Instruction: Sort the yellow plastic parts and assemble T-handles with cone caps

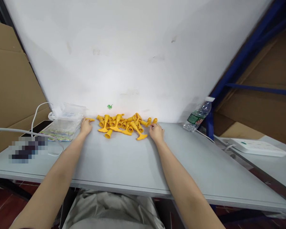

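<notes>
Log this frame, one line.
left hand: at stray yellow part, beside clear bag | right hand: at yellow pile right edge | grips: unclear

Two bare forearms [62, 165], pale grey garment [109, 210] — creased

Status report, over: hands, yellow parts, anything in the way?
Left hand touching stray yellow piece, grip unclear. Right hand at yellow pile. Plastic bag beside left hand.

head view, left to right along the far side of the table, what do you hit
clear plastic box → left hand → pile of yellow parts → right hand → water bottle → white power strip
</notes>
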`<act>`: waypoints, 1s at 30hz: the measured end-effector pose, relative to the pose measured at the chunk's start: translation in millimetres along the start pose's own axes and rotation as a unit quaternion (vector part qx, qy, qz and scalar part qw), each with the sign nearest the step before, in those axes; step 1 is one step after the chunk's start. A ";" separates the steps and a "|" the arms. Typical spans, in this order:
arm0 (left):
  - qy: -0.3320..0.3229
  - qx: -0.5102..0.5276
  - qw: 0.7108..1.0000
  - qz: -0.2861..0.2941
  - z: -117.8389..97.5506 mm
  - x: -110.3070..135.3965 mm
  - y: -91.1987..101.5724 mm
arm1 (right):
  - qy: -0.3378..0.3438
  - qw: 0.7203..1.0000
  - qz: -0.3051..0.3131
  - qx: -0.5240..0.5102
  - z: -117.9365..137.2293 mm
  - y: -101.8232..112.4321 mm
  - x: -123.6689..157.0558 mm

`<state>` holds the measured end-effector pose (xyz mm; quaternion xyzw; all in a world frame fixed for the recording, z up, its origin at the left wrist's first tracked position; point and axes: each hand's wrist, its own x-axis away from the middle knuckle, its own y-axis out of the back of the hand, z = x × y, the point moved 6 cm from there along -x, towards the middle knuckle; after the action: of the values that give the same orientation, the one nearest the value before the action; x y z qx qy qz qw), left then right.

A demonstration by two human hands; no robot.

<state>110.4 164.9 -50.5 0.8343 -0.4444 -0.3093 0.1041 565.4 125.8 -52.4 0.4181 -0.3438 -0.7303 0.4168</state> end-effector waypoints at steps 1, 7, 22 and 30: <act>0.003 0.007 1.000 -0.009 -5.2 0.6 0.1 | 0.011 1.000 -0.004 -0.013 3.7 0.5 0.5; 0.175 0.215 0.958 -0.070 -23.6 8.5 -10.3 | 0.057 0.996 0.053 -0.031 12.0 -13.2 -1.1; 0.008 0.268 0.957 -0.107 -63.3 67.3 -21.7 | 0.123 0.977 -0.024 -0.174 4.4 -28.7 -19.7; -0.057 0.210 0.972 -0.090 -62.2 70.5 -24.9 | 0.301 0.924 -0.139 -0.193 30.8 -4.2 -3.6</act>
<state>194.2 116.3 -42.6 0.8550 -0.4280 -0.2638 -0.1273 537.5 135.5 -42.0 0.5727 0.0070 -0.6730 0.4680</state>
